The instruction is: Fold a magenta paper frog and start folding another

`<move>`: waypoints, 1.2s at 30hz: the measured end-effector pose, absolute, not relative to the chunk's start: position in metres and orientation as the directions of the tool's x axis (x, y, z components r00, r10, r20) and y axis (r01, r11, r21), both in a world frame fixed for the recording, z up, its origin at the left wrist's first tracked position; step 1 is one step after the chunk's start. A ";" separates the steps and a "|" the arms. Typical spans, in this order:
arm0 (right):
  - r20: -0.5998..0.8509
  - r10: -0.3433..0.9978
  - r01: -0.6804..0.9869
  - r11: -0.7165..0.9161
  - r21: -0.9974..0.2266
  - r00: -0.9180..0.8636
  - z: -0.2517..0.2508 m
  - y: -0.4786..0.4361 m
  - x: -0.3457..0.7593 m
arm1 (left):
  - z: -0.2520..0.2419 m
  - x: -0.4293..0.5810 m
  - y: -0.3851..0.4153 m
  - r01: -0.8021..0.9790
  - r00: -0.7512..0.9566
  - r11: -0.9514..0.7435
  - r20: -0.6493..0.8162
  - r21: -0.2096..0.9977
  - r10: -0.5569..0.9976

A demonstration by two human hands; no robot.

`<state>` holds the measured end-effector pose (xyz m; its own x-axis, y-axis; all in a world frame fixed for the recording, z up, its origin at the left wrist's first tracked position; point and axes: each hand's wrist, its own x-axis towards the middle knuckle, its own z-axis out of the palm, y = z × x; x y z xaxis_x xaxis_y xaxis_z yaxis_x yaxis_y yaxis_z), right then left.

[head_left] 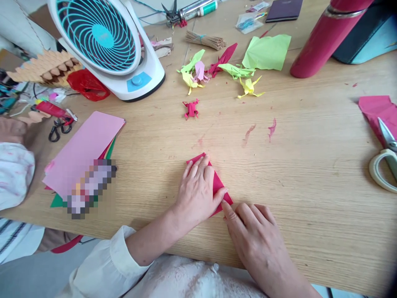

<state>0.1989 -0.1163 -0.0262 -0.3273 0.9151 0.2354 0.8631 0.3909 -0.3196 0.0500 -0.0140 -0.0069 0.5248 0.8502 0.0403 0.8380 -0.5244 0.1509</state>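
Observation:
A folded sheet of red origami paper (218, 187) lies on the table in front of me, with its top corner pointing away. My left hand (196, 188) presses flat over it, fingers stretched out and thumb near the right corner, covering much of the sheet. At that lower right corner, my right hand (252, 231) has its fingers curled, the index fingertip touching the paper edge beside my left thumb. The right thumb is mostly hidden. Beyond my hands sits a small red folded paper frog (191, 109).
Folded paper figures (237, 71) and a green sheet (267, 51) lie farther back. A white fan (139, 78) and coloured papers (88, 145) stand left; a red bottle (325, 41) and scissors (386, 161) are right. At the left edge shows another person's sleeve (15, 174).

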 end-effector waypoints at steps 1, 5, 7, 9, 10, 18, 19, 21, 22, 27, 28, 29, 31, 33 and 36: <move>0.239 0.911 0.853 0.402 -0.333 -0.337 -0.027 -0.118 0.200 | -0.007 0.050 -0.016 0.838 0.525 -0.524 0.034 0.156 0.850; 0.306 0.884 0.814 0.452 -0.366 -0.353 -0.028 -0.126 0.207 | -0.004 0.053 -0.020 0.846 0.517 -0.510 -0.006 0.157 0.856; 0.341 0.872 0.794 0.470 -0.386 -0.351 -0.028 -0.128 0.210 | -0.002 0.054 -0.020 0.849 0.516 -0.506 -0.030 0.151 0.856; 0.361 0.864 0.770 0.486 -0.415 -0.351 -0.027 -0.129 0.213 | -0.001 0.055 -0.021 0.851 0.517 -0.506 -0.053 0.144 0.854; 0.365 0.862 0.759 0.491 -0.428 -0.351 -0.027 -0.129 0.213 | 0.000 0.055 -0.021 0.852 0.516 -0.505 -0.062 0.141 0.854; 0.400 0.853 0.721 0.505 -0.474 -0.335 -0.023 -0.129 0.216 | -0.001 0.056 -0.023 0.854 0.515 -0.501 -0.094 0.140 0.852; 0.402 0.853 0.722 0.504 -0.474 -0.332 -0.023 -0.129 0.216 | -0.002 0.056 -0.022 0.855 0.514 -0.500 -0.093 0.138 0.853; 0.398 0.861 0.726 0.489 -0.483 -0.315 -0.024 -0.129 0.216 | -0.004 0.056 -0.022 0.854 0.515 -0.503 -0.086 0.133 0.853; 0.394 0.869 0.727 0.475 -0.495 -0.300 -0.024 -0.129 0.216 | -0.005 0.055 -0.022 0.851 0.520 -0.508 -0.076 0.131 0.851; 0.399 0.886 0.697 0.440 -0.567 -0.235 -0.026 -0.128 0.215 | -0.010 0.054 -0.023 0.844 0.531 -0.527 -0.012 0.102 0.847; 0.404 0.886 0.692 0.440 -0.572 -0.229 -0.027 -0.128 0.215 | -0.010 0.054 -0.023 0.846 0.528 -0.526 -0.006 0.091 0.849; 0.402 0.888 0.691 0.436 -0.576 -0.225 -0.026 -0.127 0.214 | -0.011 0.054 -0.023 0.848 0.526 -0.524 0.000 0.082 0.851; 0.390 0.896 0.704 0.416 -0.575 -0.211 -0.026 -0.126 0.213 | -0.011 0.054 -0.021 0.852 0.517 -0.517 0.018 0.077 0.856; 0.375 0.905 0.719 0.395 -0.572 -0.199 -0.025 -0.123 0.211 | -0.012 0.054 -0.017 0.854 0.509 -0.511 0.045 0.092 0.859; 0.379 0.903 0.723 0.398 -0.564 -0.202 -0.025 -0.120 0.209 | -0.013 0.054 -0.010 0.853 0.500 -0.507 0.078 0.128 0.862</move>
<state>0.2088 -0.1200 -0.0247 -0.2019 0.9031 0.3790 0.7231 0.3984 -0.5642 0.0540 -0.0097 -0.0127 0.5005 0.8622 0.0785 0.8527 -0.5066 0.1279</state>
